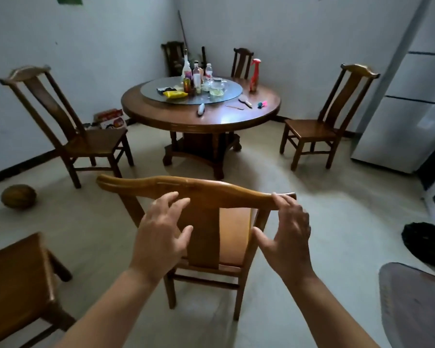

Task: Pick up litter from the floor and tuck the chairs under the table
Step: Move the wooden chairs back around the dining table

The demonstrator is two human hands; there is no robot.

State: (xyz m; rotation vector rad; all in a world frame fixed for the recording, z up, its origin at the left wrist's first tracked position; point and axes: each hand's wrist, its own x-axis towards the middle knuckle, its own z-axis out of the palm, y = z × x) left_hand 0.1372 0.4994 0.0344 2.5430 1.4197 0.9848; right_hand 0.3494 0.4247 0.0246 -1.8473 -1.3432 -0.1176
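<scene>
A wooden chair stands right in front of me, its back towards me, well short of the round wooden table. My left hand hovers open just behind the chair's back splat, fingers spread. My right hand is open too, its fingertips resting on the right end of the curved top rail. Another chair stands to the left of the table and one to its right, both pulled out. A fourth chair sits behind the table.
Part of another chair seat is at my lower left. A brown ball lies on the floor at left. Boxes sit by the left wall. A fridge stands at right, a black bag below it. Bottles crowd the table's glass turntable.
</scene>
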